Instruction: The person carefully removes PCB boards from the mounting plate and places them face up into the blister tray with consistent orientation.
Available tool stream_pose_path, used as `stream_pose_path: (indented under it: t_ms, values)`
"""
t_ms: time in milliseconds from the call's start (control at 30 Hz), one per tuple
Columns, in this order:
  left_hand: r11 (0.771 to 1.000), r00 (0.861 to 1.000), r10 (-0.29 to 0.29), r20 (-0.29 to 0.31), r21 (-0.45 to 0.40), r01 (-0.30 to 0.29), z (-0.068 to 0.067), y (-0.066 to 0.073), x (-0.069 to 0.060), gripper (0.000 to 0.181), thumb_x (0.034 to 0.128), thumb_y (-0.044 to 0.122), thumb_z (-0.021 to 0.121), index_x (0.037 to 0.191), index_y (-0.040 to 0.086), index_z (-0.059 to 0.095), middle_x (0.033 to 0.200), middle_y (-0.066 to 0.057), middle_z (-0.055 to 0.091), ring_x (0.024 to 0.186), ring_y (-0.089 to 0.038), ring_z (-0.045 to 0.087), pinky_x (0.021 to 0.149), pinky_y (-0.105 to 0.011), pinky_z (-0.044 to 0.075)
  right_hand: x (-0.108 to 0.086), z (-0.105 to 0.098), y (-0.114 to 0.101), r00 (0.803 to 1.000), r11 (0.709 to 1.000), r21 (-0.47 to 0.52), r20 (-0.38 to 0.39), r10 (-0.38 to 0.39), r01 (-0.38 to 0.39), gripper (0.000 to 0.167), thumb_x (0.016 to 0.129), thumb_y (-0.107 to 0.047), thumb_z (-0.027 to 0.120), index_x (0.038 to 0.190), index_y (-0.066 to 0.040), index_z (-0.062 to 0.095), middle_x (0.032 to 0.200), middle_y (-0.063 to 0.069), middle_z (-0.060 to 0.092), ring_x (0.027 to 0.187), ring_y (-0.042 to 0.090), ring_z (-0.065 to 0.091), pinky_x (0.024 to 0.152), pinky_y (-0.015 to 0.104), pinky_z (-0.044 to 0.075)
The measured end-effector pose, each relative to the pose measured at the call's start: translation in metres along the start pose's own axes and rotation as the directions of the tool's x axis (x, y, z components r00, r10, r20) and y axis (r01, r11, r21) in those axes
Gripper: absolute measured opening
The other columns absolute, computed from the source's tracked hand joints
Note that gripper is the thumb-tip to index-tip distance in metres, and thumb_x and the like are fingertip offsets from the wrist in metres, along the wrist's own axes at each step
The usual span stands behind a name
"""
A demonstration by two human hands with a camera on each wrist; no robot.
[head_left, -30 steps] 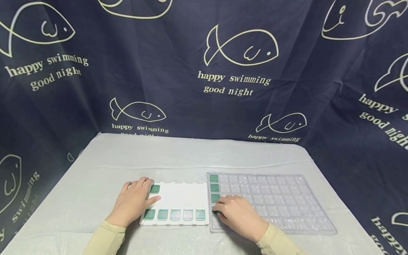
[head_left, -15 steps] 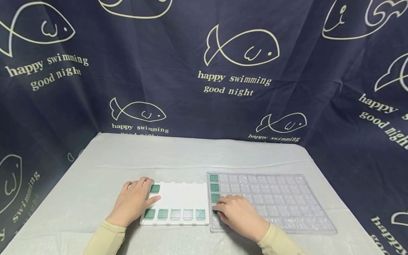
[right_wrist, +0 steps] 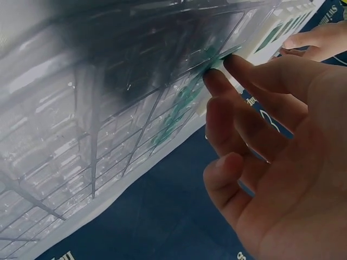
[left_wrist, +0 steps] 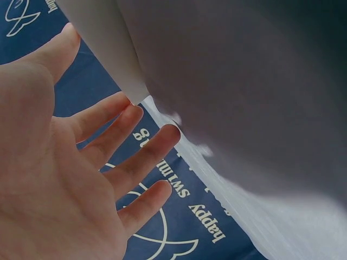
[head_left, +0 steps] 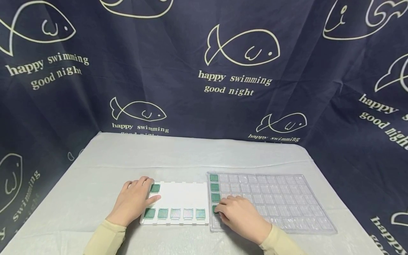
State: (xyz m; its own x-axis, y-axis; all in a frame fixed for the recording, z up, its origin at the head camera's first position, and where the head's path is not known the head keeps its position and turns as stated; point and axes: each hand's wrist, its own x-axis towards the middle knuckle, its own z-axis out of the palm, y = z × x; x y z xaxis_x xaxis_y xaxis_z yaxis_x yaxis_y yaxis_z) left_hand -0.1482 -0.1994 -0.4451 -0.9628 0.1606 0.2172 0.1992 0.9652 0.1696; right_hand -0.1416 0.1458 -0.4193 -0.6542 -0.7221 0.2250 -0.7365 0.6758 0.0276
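In the head view, my left hand (head_left: 132, 198) rests on the left edge of a white tray (head_left: 183, 196), thumb over its face. The left wrist view shows that hand's fingers spread and nearly straight. Green circuit boards fill a near row of the tray, and one board (head_left: 155, 188) sits at its far left corner. My right hand (head_left: 240, 216) is over the left column of a clear compartment tray (head_left: 271, 198). Its thumb and index fingertip pinch a small green circuit board (right_wrist: 225, 54) at a compartment, partly hidden by the fingers. Above it in that column lie 3 more boards (head_left: 215, 197).
The two trays lie side by side on a white-covered table (head_left: 178, 152). A dark blue curtain (head_left: 185, 71) with fish drawings and lettering hangs behind and at both sides.
My right hand has shifted slightly to the right, and more of the green circuit board under its fingertips shows. My left hand and both trays have stayed in place.
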Motion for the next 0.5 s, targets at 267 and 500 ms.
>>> stream_pose_path:
  t_ms: [267, 500]
  values:
    - [1.000, 1.000, -0.004, 0.003, -0.001, 0.004, -0.0008, 0.0003, 0.0006, 0.056, 0.0878, 0.047, 0.076, 0.126, 0.008, 0.062, 0.127, -0.012, 0.065, 0.110, -0.033, 0.067, 0.103, -0.056, 0.046, 0.0002, -0.0008, 0.0013, 1.000, 1.000, 0.005, 0.004, 0.008, -0.008, 0.016, 0.082, -0.011, 0.080, 0.095, -0.021, 0.079, 0.089, -0.010, 0.074, 0.080, 0.008, 0.069, 0.066, 0.024, 0.057]
    - [1.000, 1.000, 0.000, -0.002, 0.000, 0.000, 0.0001, 0.0006, 0.0001, 0.056, 0.0878, 0.047, 0.075, 0.126, 0.008, 0.063, 0.127, -0.012, 0.065, 0.110, -0.033, 0.068, 0.103, -0.056, 0.047, -0.0006, -0.0030, 0.0012, 1.000, 1.000, 0.012, -0.004, -0.003, 0.003, 0.010, 0.082, -0.014, 0.079, 0.084, -0.024, 0.075, 0.085, -0.012, 0.072, 0.074, 0.006, 0.063, 0.061, 0.020, 0.050]
